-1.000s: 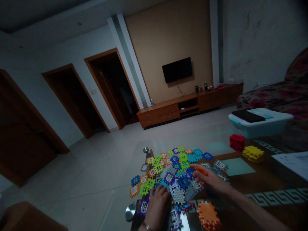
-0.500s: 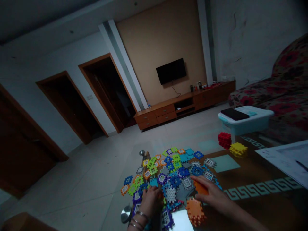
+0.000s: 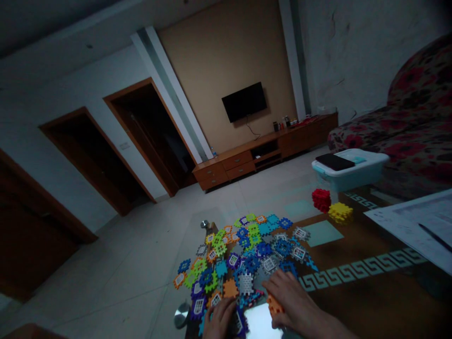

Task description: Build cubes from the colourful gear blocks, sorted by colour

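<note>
My right hand [image 3: 291, 301] is wrapped around a small stack of orange interlocking tiles [image 3: 274, 306], whose notched edges show between thumb and fingers. Nearer the bottom edge, my left hand [image 3: 221, 318] lies with its fingers stretched out over the pile, touching tiles. A single flat orange tile [image 3: 230, 288] rests just beyond its fingertips. Around both hands spread loose plastic tiles in blue, green, purple, grey and orange, some with window frames. A grey brick-patterned tile [image 3: 246, 284] lies between the hands.
On the glass table [image 3: 353, 296] stand a red tile stack [image 3: 321, 200] and a yellow tile stack [image 3: 341, 213]. Papers [image 3: 399, 221] with a pen [image 3: 436, 238] lie at right. Behind is a lidded pale-blue box [image 3: 353, 178] carrying a dark phone [image 3: 334, 162]. A bright white rectangle [image 3: 262, 322] shows near me.
My right hand has come down from above the orange stack, an orange tile in it, and now grips the stack. My left hand has drawn back toward me, and an orange tile shows beyond it.
</note>
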The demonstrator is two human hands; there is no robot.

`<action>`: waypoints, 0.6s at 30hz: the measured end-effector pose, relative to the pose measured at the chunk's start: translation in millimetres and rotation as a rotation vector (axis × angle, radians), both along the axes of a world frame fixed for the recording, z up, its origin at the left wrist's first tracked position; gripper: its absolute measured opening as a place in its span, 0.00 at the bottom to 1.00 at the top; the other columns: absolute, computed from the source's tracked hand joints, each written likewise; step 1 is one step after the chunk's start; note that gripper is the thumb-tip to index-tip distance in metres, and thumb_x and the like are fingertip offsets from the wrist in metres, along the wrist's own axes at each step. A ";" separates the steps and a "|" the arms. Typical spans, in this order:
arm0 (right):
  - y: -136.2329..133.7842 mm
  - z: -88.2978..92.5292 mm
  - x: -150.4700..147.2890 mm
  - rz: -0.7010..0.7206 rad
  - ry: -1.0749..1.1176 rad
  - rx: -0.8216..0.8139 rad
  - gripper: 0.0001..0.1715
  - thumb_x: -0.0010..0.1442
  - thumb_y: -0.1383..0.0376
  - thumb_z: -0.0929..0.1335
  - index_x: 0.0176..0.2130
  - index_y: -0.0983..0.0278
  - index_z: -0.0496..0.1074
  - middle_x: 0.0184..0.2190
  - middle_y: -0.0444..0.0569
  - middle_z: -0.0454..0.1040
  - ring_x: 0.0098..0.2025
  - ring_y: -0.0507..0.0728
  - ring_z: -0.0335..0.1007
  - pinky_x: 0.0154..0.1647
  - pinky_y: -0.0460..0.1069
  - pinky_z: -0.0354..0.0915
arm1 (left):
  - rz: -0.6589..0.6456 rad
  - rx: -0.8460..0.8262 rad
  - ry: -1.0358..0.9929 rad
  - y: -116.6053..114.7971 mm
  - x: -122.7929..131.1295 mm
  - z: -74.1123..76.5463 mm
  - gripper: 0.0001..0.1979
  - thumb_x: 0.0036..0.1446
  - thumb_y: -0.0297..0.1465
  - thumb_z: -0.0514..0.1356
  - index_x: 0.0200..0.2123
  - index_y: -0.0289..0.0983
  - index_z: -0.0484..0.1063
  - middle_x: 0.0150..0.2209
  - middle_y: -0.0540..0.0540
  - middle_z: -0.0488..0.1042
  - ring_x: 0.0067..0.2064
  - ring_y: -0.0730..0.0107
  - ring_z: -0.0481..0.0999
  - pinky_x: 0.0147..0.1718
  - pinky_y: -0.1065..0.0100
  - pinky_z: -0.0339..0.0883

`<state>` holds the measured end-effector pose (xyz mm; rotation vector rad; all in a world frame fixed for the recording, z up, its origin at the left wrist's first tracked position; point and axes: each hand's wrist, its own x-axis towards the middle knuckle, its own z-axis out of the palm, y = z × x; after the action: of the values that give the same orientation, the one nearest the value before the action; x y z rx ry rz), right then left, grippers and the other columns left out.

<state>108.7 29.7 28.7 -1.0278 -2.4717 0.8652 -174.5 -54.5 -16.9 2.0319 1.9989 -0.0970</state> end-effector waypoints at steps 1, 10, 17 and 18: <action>-0.7 -0.3 0.8 0.006 -0.006 -0.013 0.41 0.38 0.62 0.81 0.52 0.59 0.72 0.49 0.54 0.73 0.52 0.69 0.63 0.53 0.61 0.59 | -0.011 0.011 -0.009 -1.8 -3.2 -2.2 0.36 0.48 0.39 0.66 0.61 0.50 0.60 0.63 0.41 0.63 0.65 0.47 0.60 0.62 0.45 0.56; -3.0 -2.5 6.0 0.031 -0.065 -0.039 0.41 0.41 0.74 0.77 0.54 0.58 0.70 0.51 0.53 0.71 0.53 0.68 0.63 0.53 0.60 0.60 | 0.025 0.147 -0.053 9.4 13.8 49.3 0.26 0.55 0.46 0.59 0.55 0.47 0.68 0.59 0.42 0.70 0.63 0.49 0.64 0.61 0.46 0.58; -1.1 -16.1 8.9 0.087 -0.025 -0.009 0.45 0.42 0.76 0.73 0.59 0.56 0.66 0.52 0.54 0.70 0.53 0.69 0.64 0.53 0.60 0.60 | 0.143 0.035 0.037 55.2 44.6 75.1 0.23 0.52 0.28 0.56 0.53 0.41 0.69 0.55 0.42 0.71 0.58 0.55 0.67 0.57 0.53 0.60; -1.0 -16.7 8.8 0.093 -0.026 -0.010 0.46 0.43 0.76 0.73 0.59 0.55 0.65 0.52 0.55 0.70 0.53 0.69 0.64 0.53 0.60 0.60 | 0.140 0.003 0.050 60.8 45.8 75.0 0.23 0.51 0.28 0.56 0.52 0.40 0.69 0.53 0.41 0.72 0.57 0.55 0.69 0.56 0.54 0.62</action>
<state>117.6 28.7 11.9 -0.9393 -2.5573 0.8980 -128.7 6.2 58.1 1.9025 2.1665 -0.1166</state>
